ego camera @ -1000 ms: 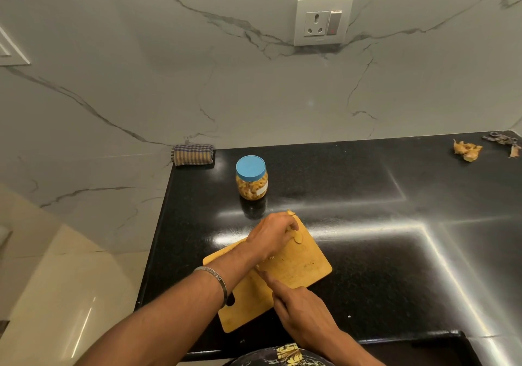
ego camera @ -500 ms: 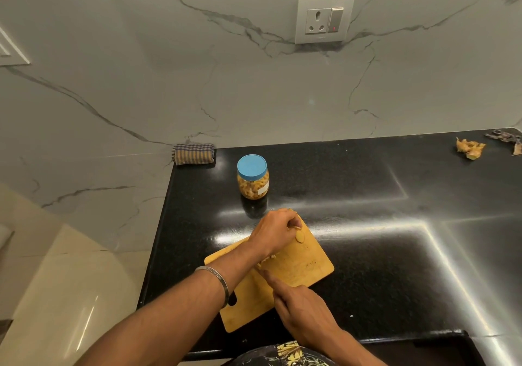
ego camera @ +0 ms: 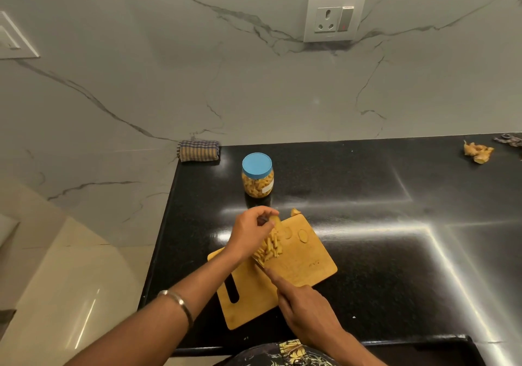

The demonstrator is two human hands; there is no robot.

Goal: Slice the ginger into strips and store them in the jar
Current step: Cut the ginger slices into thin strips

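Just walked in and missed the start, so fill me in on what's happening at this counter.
A person is slicing ginger on a wooden cutting board on the black counter. The left hand holds the ginger piece above a pile of cut strips; the right hand grips what seems a knife, its blade mostly hidden. The jar stands behind the board with its blue lid on, already holding yellowish pieces. More ginger lies far right.

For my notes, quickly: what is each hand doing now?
Left hand: fingers curled, holding ginger on the cutting board.
Right hand: grips something, likely a knife; mostly hidden.
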